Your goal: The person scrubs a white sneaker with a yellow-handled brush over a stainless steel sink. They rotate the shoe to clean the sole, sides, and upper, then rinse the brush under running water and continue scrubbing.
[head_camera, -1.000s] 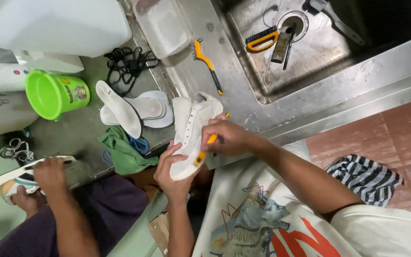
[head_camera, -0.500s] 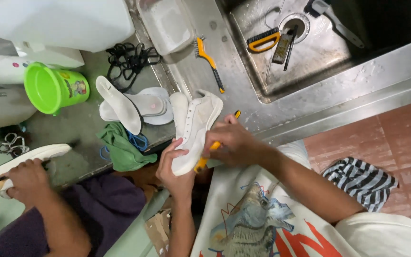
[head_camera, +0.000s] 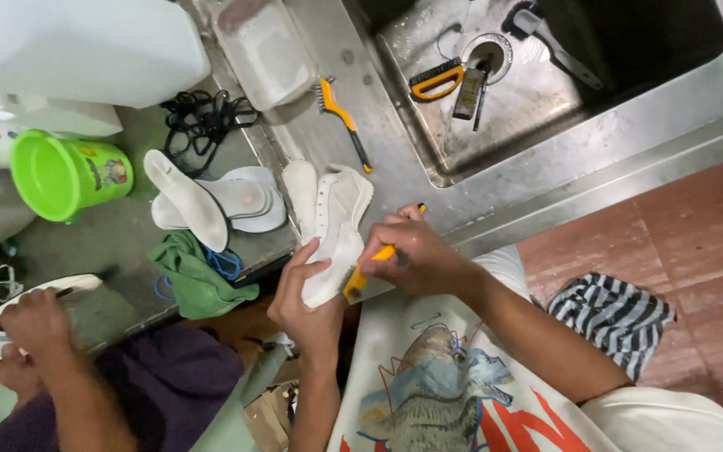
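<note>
Both hands, same white shoe (head_camera: 334, 230).

Matt white cloth shoe (head_camera: 334, 230); glossy yellow plastic brush (head_camera: 367, 274); wet, shiny metal sink (head_camera: 428, 125); rough grey worktop (head_camera: 119, 243).

The left hand (head_camera: 305, 301) reaches up from the bottom of the view on a bare forearm, palm turned away, fingers spread and curled in a loose grip with the thumb pointing right. The right hand (head_camera: 412, 255) comes in from the lower right on a bent arm, fingers folded into a tight fist-like grip, close beside the left.
</note>
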